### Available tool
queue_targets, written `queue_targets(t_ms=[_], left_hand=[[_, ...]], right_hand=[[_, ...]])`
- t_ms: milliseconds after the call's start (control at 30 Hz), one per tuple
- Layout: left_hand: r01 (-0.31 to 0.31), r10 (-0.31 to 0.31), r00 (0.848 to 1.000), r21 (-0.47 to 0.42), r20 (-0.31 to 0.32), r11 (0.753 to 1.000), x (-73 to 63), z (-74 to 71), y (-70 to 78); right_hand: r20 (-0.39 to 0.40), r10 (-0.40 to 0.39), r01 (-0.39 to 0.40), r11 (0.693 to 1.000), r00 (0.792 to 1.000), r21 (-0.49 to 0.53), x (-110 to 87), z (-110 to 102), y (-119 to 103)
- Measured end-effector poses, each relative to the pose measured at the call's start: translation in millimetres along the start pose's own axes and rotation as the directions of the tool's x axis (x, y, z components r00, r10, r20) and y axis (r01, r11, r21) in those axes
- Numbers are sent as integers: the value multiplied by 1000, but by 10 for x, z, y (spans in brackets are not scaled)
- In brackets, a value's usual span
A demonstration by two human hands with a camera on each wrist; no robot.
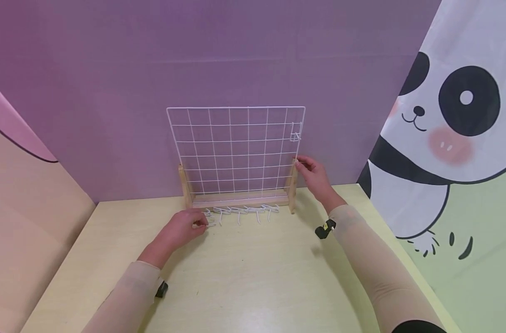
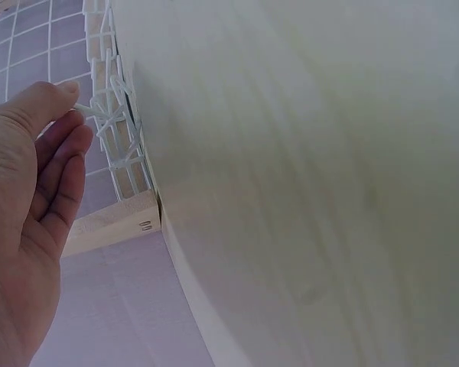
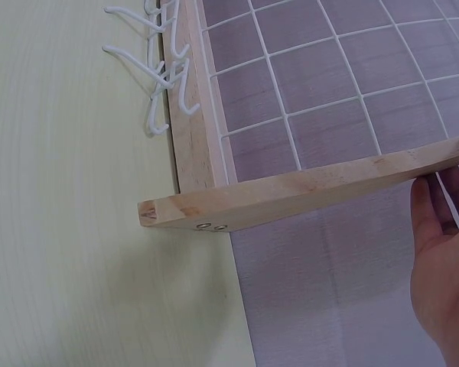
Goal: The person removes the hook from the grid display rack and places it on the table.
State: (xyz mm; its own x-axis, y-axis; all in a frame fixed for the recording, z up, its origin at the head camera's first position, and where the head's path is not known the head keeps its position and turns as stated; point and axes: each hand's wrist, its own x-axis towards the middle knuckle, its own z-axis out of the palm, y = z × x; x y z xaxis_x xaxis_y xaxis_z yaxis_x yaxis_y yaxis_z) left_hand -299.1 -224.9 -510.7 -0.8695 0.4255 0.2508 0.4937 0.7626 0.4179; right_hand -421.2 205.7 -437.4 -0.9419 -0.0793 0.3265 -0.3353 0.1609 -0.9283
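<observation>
A white wire grid panel [image 1: 236, 107] stands upright in a wooden stand [image 1: 293, 189] at the back of the table. Several white wire hooks [image 1: 238, 211] lie in a row along the stand's front base. My left hand [image 1: 182, 227] is at the left end of this row, pinching the tip of one hook [image 2: 84, 109] between thumb and finger. On the other side, my right hand [image 1: 315, 179] holds the upper end of the right wooden post, fingertips at the grid's edge. One more hook [image 1: 295, 137] hangs on the grid's upper right.
The pale wooden table [image 1: 244, 277] reaches back to a purple wall backdrop [image 1: 236, 60]. To the right hangs a panda-printed panel [image 1: 419, 199], to the left a pink and peach one [image 1: 24, 199]. Both forearms cross the table's front.
</observation>
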Motion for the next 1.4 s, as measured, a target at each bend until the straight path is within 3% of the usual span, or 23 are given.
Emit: queue_targets(t_ms=[233, 500, 800, 1100, 1400], left_hand=[[-26, 25, 1000, 12, 12, 1000, 11, 27, -9], [-86, 85, 996, 82, 22, 993, 69, 61, -10], [-107, 103, 994, 120, 36, 987, 99, 59, -8], [-115, 111, 993, 90, 43, 989, 97, 83, -2], [-80, 77, 996, 52, 49, 995, 83, 60, 38]], right_hand=[[5, 2, -2, 1000, 1000, 6, -5, -5, -5], [4, -17, 17, 1000, 1000, 27, 5, -1, -3], [6, -5, 4, 1000, 1000, 15, -4, -1, -13], [6, -17, 17, 1000, 1000, 24, 13, 1, -1], [7, -2, 2, 1000, 1000, 20, 11, 9, -12]])
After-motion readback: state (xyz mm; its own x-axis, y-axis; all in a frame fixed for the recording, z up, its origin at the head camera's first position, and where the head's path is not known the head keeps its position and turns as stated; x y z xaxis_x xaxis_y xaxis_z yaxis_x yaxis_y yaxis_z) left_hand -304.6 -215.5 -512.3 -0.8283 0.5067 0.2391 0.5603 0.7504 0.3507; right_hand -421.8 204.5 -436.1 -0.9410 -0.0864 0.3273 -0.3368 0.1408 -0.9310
